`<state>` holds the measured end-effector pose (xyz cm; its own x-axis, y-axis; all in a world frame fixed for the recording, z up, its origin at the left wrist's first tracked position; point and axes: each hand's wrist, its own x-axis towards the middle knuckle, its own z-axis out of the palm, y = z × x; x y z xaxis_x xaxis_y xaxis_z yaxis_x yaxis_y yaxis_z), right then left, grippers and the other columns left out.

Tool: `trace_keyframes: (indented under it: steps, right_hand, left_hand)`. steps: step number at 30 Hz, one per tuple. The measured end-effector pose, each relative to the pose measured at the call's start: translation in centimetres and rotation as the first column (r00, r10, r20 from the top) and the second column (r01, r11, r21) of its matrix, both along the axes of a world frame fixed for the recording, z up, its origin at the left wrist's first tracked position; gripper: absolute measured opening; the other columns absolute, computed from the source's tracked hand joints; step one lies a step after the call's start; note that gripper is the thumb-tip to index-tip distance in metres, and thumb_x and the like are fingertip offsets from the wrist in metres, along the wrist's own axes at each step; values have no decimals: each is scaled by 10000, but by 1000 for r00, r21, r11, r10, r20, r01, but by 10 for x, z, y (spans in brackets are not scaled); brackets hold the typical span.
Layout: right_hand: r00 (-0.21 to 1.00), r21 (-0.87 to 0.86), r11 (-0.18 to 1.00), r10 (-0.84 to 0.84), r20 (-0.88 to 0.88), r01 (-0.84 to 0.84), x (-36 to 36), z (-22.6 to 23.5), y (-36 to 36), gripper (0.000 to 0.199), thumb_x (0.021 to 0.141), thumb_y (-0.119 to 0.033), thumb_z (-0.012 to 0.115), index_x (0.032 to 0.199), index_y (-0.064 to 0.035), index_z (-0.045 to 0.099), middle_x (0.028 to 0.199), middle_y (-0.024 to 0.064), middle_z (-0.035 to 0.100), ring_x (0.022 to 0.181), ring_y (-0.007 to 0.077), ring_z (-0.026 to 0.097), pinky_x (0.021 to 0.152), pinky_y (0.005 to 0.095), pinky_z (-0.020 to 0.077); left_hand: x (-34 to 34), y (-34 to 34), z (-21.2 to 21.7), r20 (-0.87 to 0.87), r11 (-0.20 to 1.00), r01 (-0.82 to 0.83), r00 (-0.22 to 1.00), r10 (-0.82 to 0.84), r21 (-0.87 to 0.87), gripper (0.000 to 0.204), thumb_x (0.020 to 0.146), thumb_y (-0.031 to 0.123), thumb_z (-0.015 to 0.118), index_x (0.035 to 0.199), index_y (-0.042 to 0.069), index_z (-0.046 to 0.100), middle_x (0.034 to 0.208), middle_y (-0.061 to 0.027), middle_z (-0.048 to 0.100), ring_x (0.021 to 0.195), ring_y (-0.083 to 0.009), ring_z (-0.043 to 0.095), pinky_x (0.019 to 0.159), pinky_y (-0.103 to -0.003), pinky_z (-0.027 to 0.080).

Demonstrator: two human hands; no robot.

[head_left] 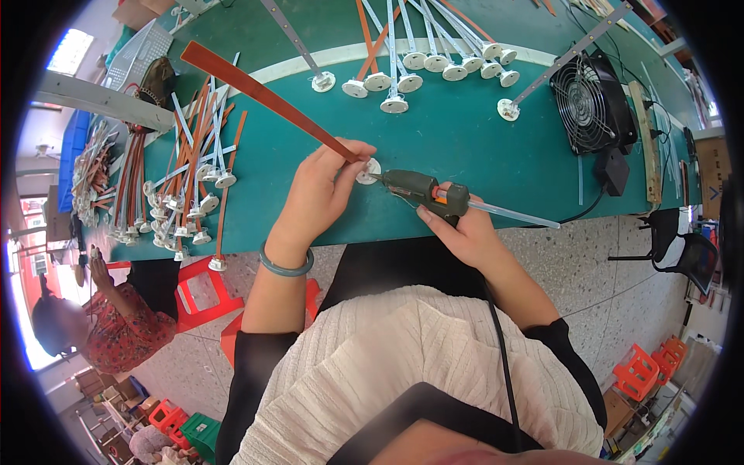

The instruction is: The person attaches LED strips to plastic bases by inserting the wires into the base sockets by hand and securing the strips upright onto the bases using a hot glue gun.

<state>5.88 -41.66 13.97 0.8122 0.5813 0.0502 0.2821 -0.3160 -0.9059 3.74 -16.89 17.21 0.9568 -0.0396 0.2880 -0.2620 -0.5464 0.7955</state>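
Observation:
Between the fingers of my left hand (325,182) is a long brown strip (263,94), slanting up to the far left. At its near end sits a round white disc base (373,170). My right hand (463,232) is wrapped round a dark green glue gun (418,188), its nozzle pointing left at the disc, touching or very close. A clear glue stick (515,214) sticks out of the gun's back end. Both hands are over the near edge of the green table (434,147).
Strips with white disc bases (394,104) lie at the far middle, and a heap of similar ones (194,194) fills the left. A black fan (585,105) stands at right beside a power adapter (611,170). Another person (116,318) sits at the left near red stools (203,294).

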Motion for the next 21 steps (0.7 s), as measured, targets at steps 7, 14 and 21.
trace_keyframes:
  steps: [7,14,21]
  right_hand:
    - [999,23,999,-38,3,38,-3,-1,3,249,888,-207,659,1047,-18,627,856,133,636,763,288,615,690,366,478]
    - [997,-10,997,-79,-16,79,-3,3,7,215,900,-158,658,1060,-14,642,902,90,625,808,213,596,743,322,469]
    - [992,95,995,-29,-126,41,2,4,-6,255,908,-202,644,1077,-12,627,902,118,669,770,215,624,703,330,484]
  left_hand:
    - [-2,0,-1,-9,1000,-7,1000,7,-1,193,885,-53,590,1065,-4,638,940,-118,678,845,-227,688,756,-319,531]
    - [-1,1,-1,-4,1000,-5,1000,5,-9,188,884,-50,590,1060,-3,641,941,-120,678,848,-230,689,756,-319,529]
    - [-2,0,5,7,1000,-9,1000,9,14,192,873,-45,600,1055,-6,648,951,-130,676,871,-253,683,771,-329,532]
